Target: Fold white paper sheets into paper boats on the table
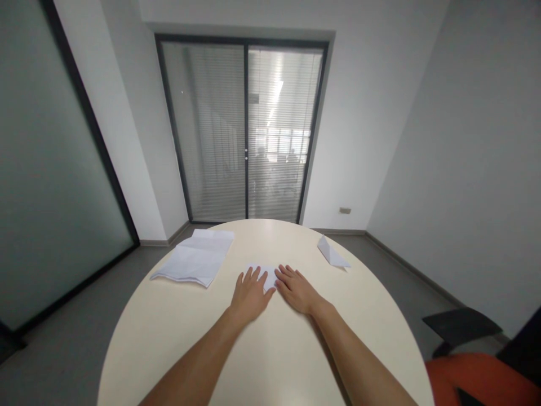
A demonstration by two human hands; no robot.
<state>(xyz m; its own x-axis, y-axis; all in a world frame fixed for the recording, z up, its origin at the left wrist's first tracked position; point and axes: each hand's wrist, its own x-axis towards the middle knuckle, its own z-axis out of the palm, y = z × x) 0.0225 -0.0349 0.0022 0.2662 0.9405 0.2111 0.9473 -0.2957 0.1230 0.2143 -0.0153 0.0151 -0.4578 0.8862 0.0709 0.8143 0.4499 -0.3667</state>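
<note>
A small piece of white paper [269,277] lies flat near the middle of the round table, partly hidden under my hands. My left hand [250,296] rests on its left part with the fingers spread. On its right edge lies my right hand [297,288], fingers stretched out flat and fairly close together. Neither hand grips anything. Over to the right sits a folded white paper [332,254] with pointed ends and a raised crease. A stack of white paper sheets [196,256], creased and slightly wavy, is on the left.
The cream round table [270,366] carries all the paper. At the lower right stands a chair with an orange seat [482,380] and a black armrest [460,326], close to the table edge. Behind is a glass partition with blinds [203,135].
</note>
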